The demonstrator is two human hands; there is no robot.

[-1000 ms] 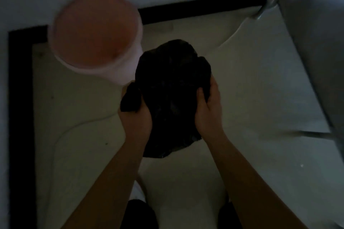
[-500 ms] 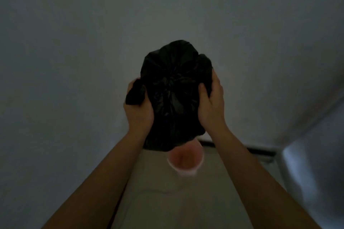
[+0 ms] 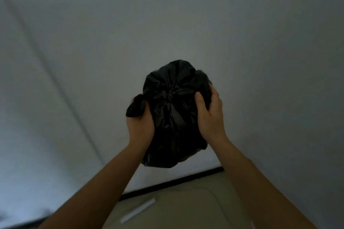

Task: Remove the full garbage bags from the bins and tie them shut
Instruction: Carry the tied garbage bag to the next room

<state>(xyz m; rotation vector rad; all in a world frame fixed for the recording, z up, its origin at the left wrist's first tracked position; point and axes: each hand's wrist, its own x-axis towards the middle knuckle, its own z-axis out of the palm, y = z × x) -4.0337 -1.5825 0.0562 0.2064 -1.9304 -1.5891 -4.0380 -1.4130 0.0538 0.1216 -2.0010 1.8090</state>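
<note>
Bin gone from view, bag (image 3: pixel 173 113) rides higher: out, mouth gathered, left hand (image 3: pixel 140 126) clenching a twisted end, right hand (image 3: pixel 210 117) gripping its side; knot looks unfinished.

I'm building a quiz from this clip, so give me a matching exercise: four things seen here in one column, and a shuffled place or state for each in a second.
1. garbage bag
2. left hand
3. right hand
4. white stick

A. lies on the floor
B. grips the bag's right side
C. black, held up in front of the wall
D. grips a bunched flap of the bag

Pairs: 1-C, 2-D, 3-B, 4-A
</note>
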